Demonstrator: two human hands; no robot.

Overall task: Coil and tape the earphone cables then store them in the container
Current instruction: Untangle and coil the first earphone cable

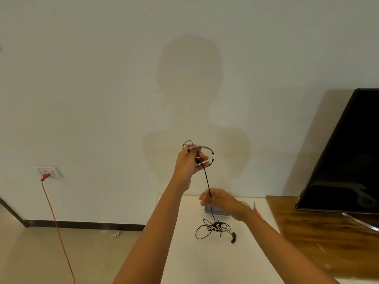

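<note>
My left hand [189,160] is raised above the table and grips the plug end of a black earphone cable [206,177], with a few loops wound around its fingers. The cable runs down to my right hand [217,198], which pinches it lower, just above the table. Below that, the rest of the cable lies in a loose tangle [214,227] on the white table [205,263], ending in two earbuds [233,237]. A grey container [213,211] stands behind the tangle, partly hidden by my right hand.
Red-handled scissors [255,209] lie right of the container. A wooden table [328,232] with a black screen [348,160] stands at the right. A red cord [55,222] hangs from a wall socket [49,172] at the left.
</note>
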